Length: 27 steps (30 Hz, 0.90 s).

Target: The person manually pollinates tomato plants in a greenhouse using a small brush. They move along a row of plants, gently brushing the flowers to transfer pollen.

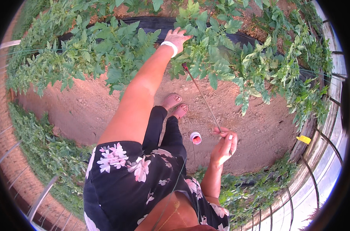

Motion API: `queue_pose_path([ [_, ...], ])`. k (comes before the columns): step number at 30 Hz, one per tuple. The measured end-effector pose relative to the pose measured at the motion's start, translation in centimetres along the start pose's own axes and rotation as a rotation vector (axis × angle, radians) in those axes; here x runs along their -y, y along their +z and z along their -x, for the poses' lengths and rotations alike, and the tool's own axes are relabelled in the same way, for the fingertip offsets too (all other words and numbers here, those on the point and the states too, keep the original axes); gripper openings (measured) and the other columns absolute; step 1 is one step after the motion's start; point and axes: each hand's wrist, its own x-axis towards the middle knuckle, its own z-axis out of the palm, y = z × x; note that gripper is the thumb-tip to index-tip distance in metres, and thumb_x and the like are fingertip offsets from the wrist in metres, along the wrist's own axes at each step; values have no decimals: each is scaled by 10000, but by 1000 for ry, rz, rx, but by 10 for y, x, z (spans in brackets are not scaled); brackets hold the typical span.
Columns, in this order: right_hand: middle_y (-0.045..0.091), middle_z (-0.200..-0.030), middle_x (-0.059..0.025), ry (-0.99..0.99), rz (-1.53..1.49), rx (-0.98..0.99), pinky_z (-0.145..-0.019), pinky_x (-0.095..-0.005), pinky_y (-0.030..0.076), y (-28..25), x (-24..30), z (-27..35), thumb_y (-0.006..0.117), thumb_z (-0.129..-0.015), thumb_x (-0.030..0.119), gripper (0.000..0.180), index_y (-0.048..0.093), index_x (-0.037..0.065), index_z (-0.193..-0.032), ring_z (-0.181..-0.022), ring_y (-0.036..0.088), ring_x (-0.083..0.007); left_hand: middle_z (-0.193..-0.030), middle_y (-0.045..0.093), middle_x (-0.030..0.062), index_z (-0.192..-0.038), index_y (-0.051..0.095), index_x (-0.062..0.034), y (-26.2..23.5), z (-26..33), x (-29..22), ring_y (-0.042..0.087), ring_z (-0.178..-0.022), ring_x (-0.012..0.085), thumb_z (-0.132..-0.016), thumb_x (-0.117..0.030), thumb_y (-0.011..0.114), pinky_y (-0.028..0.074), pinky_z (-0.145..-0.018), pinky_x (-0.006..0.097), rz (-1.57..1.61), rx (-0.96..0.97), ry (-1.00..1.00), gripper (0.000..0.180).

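Observation:
My left arm stretches forward to a leafy green plant (205, 42). At its leaves my left hand (177, 39) is open, fingers spread, with a white band round the wrist; whether the fingertips touch a stem is hidden. My right hand (224, 146) is closed round the lower end of a thin brown stick (203, 98). The stick slants up and left, and its dark red, thickened tip is just below the plant's leaves. Left of my right hand is a small whitish cup (195, 138) with red stuff inside; what holds it up I cannot tell.
Black plastic sheeting (152, 23) runs under the plant row ahead. Reddish bare soil (236, 127) lies between rows, with my pink shoes (175, 103) on it. More plants (255, 192) grow behind me. At the right are a yellow tag (304, 139) and curved dark rods (330, 144).

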Motion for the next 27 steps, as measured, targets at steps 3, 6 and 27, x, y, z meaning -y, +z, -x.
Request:
queue_pose_path([
  [3, 634, -920, -206, -44, 58, 31, -792, -371, 495, 5, 7, -12, 463, -1002, 244, 275, 523, 11, -869, -778, 621, -245, -1574, 263, 91, -1407, 488, -163, 7, -2, -1, 159, -1481, 286, -781, -69, 604, 164, -1175, 519, -86, 37, -26, 644],
  [6, 634, -926, -205, -60, 129, 75, -798, -372, 496, 17, 15, -24, 457, -1003, 244, 281, 521, 8, -866, -780, 625, -245, -1511, 344, 118, -1321, 558, -117, 31, -3, 2, 210, -1461, 290, -788, -146, 645, 185, -1164, 536, -17, 40, -46, 541],
  [27, 628, -757, -147, -207, 856, 361, -601, -370, 446, 117, -27, -129, 523, -978, 129, 193, 571, -7, -850, -638, 555, -246, -1030, 671, 156, -1052, 627, -55, 123, 58, -77, 621, -1025, 338, -867, -283, 596, 435, -881, 467, 675, -41, -143, 295],
])
